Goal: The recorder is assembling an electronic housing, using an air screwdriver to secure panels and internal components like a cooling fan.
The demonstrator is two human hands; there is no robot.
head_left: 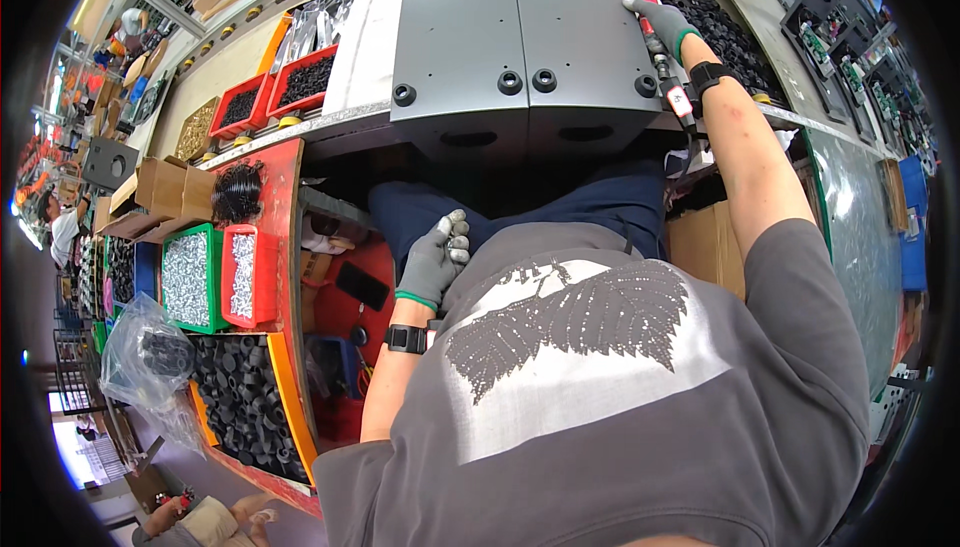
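Observation:
Two dark grey metal panels, a left one [460, 22] and a right one [585, 22], lie side by side on the bench before me. Black rubber feet [510, 83] are fixed along their edges. Along the right panel's outer edge, my gloved right hand [664, 25] is closed around a slim red-and-black power screwdriver [652, 44] with a white tag. Its tip is not clear to see. My gloved left hand [440, 259] rests over my lap, below the bench edge, with its fingers curled in. Whatever those fingers may hold is hidden.
Red bins of black screws [305, 80] stand left of the panels. Nearer on the left are a green bin of silver parts [190, 277], a red bin [240, 277], and black rubber pieces [250, 397]. Black parts [710, 17] lie right. Another person [205, 525] is at lower left.

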